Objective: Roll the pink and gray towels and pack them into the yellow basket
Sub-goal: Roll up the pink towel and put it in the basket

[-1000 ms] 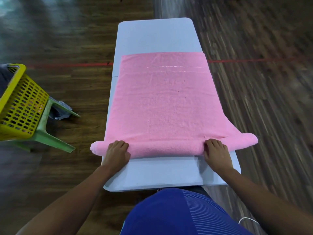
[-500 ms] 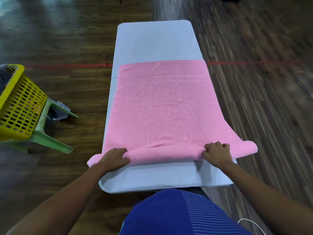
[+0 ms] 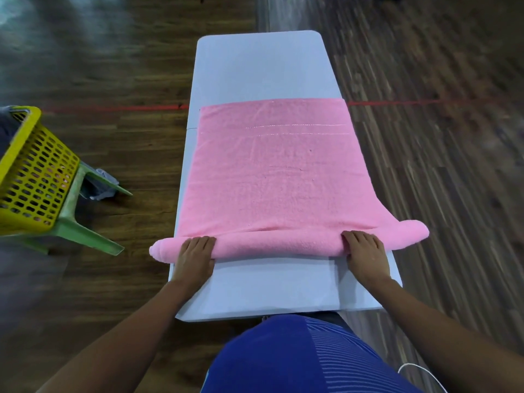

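Pink towel partly rolled on the counter.
Left hand and right hand lie flat-fingered on the roll; yellow basket stands off left.

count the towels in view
1: the pink towel lies along the white table, its near end rolled under the left hand and right hand. Gray cloth by the yellow basket may be another towel; too cut off to tell.

Pink towel spans table; far end open.
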{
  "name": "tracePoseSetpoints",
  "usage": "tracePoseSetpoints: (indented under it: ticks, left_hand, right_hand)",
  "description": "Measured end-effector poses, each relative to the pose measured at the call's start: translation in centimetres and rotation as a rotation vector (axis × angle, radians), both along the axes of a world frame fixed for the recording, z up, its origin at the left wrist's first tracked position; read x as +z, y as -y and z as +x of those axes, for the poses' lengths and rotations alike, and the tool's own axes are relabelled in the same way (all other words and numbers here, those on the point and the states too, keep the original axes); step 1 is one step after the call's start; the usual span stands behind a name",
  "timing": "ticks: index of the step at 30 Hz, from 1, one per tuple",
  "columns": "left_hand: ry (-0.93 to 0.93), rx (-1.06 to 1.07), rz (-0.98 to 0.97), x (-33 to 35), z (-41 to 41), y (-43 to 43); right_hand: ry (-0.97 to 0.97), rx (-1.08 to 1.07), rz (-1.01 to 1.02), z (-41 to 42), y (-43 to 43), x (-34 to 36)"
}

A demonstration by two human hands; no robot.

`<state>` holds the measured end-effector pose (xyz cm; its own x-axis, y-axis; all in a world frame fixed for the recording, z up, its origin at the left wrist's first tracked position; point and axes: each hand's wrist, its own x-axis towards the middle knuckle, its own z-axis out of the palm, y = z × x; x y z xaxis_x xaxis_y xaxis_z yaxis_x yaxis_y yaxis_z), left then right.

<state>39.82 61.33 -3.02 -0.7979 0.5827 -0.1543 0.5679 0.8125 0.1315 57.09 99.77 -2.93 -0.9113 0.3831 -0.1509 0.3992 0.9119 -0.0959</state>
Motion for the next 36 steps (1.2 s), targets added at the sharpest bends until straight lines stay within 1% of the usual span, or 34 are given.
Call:
tracePoseSetpoints:
  ticks: [2, 4, 6, 7, 8, 9, 12, 13, 15, 19, 22, 24, 27, 29, 31, 32, 33, 34, 36]
  left_hand:
    - [0.012, 0.001, -0.013, 0.6, -0.7, -0.3]
    - [0.082, -0.035, -0.091, 1.6, -1.4, -0.7]
    - [0.204, -0.036, -0.121, 2.1, -2.2, -0.7]
    - [0.245, -0.027, -0.112, 2.1, -2.5, -0.6]
    - [0.231, -0.022, -0.085, 1.8, -2.6, -0.4]
    - [0.161, -0.009, -0.051, 1.4, -2.7, -0.1]
    - [-0.073, 0.060, 0.063, 0.9, -2.2, -0.4]
    - [-0.097, 0.063, 0.085, 1.0, -1.8, -0.8]
    - [-0.078, 0.031, 0.092, 0.8, -1.0, -1.4]
    - [0.011, -0.002, -0.027, -0.1, 0.0, -1.3]
    - [-0.032, 0.020, -0.034, -0.1, -0.6, -1.6]
    - [-0.029, 0.023, -0.035, 0.6, -1.1, -2.2]
    - [0.069, -0.008, -0.161, 1.4, -1.8, -2.6]
    - [0.210, 0.002, -0.220, 1.8, -2.3, -2.4]
    - [0.356, 0.042, -0.163, 2.0, -2.6, -2.1]
    - [0.355, 0.051, -0.117, 2.1, -2.6, -1.9]
    - [0.273, 0.047, -0.068, 1.9, -2.7, -1.7]
    - [0.143, 0.042, -0.037, 1.7, -2.6, -1.5]
    - [-0.071, 0.072, 0.024, 1.3, -2.5, -1.4]
  right_hand:
    - [0.063, -0.030, 0.018, -0.9, 0.0, 1.1]
    - [0.181, -0.016, 0.004, -2.2, -0.2, 2.4]
    - [0.328, -0.038, -0.086, -3.3, -0.7, 3.6]
    - [0.371, -0.069, -0.142, -3.6, -0.9, 3.8]
    - [0.360, -0.092, -0.162, -3.8, -1.1, 3.6]
    - [0.297, -0.097, -0.130, -3.8, -1.2, 3.2]
    - [-0.046, -0.081, 0.034, -3.6, -1.1, 1.7]
    - [-0.101, -0.064, 0.045, -3.5, -1.0, 1.5]
    - [-0.103, -0.029, 0.007, -3.1, -0.6, 1.3]
    - [0.037, 0.069, 0.004, -0.9, -0.2, -0.4]
    - [0.016, 0.023, 0.019, -1.2, -0.1, -0.4]
    - [0.045, 0.002, 0.021, -2.0, -0.1, 0.6]
    - [0.199, 0.015, 0.024, -3.1, -0.3, 2.2]
    - [0.342, 0.028, -0.010, -3.8, -0.5, 3.1]
    - [0.445, 0.006, -0.090, -4.1, -0.8, 3.5]
    - [0.450, -0.015, -0.120, -4.2, -0.9, 3.4]
    - [0.418, -0.040, -0.132, -4.2, -0.9, 3.2]
    - [0.341, -0.065, -0.120, -4.1, -1.0, 2.7]
    - [0.101, -0.104, -0.046, -3.8, -1.1, 2.0]
